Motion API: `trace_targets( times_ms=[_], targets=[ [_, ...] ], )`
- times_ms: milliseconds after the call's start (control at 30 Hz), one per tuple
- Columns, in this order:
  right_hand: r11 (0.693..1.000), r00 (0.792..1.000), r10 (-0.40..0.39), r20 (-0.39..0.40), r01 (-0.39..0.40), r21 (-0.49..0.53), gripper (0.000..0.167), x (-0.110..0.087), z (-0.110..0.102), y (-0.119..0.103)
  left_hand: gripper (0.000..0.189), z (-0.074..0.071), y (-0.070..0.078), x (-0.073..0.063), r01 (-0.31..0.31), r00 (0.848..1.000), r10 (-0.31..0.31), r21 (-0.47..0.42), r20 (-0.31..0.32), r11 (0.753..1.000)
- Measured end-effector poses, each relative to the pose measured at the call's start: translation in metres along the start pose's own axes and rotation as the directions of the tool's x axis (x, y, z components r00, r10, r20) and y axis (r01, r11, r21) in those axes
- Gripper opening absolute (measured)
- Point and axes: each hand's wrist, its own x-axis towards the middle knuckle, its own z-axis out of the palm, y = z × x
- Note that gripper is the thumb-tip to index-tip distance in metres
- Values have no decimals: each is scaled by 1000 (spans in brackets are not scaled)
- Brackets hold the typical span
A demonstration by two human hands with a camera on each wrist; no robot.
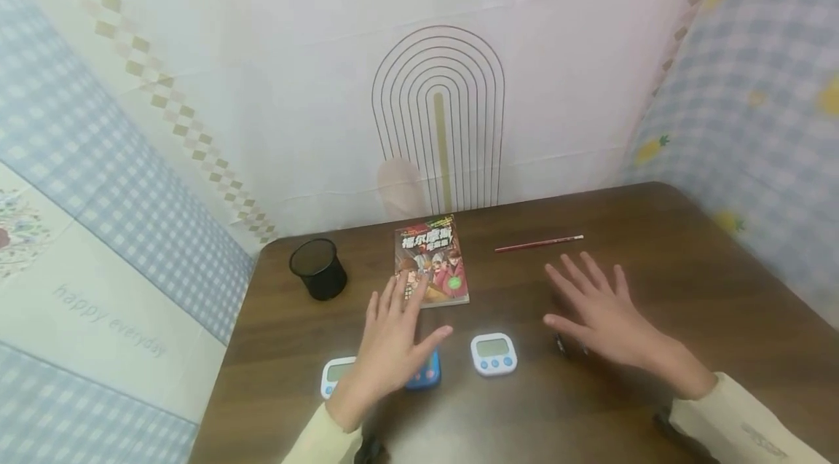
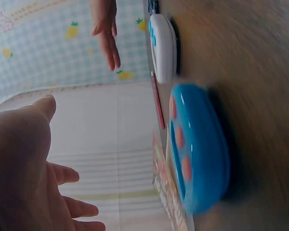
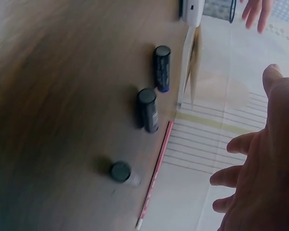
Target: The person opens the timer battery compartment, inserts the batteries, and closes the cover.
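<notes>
My left hand [image 1: 391, 344] hovers with spread fingers over a blue timer [image 2: 202, 149] with pink buttons, touching nothing. Left of it lies a white timer [image 1: 338, 369], partly hidden by the hand. Between both hands is another white timer [image 1: 494, 354] with a grey screen and blue buttons. My right hand [image 1: 606, 318] is held above the table, fingers apart and holding nothing. Beneath it, mostly covered in the head view, lie three small dark cylinders that look like batteries: one battery [image 3: 162, 68], a second battery [image 3: 148, 110] and a third battery [image 3: 124, 172].
A comic-style book [image 1: 432, 260] lies toward the back of the brown wooden table [image 1: 524, 413]. To its right is a red pencil [image 1: 539, 244]; to its left stands a black mesh cup [image 1: 321, 271]. Patterned cloth [image 1: 314, 85] hangs behind and at both sides.
</notes>
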Motion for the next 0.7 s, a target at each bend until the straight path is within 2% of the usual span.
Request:
trace_targets(
  times_ms=[267,500,700],
  targets=[
    [1000,1000,-26,-10,26,3,86,15,6,-10,90,7,14,9,-42,999,42,-6,23,999],
    [1000,999,-30,-11,30,7,86,24,11,-14,91,10,22,11,-43,999,44,-35,20,998],
    [999,999,-38,-19,39,37,85,28,14,-18,91,16,27,13,-61,997,61,-14,40,998]
  ],
)
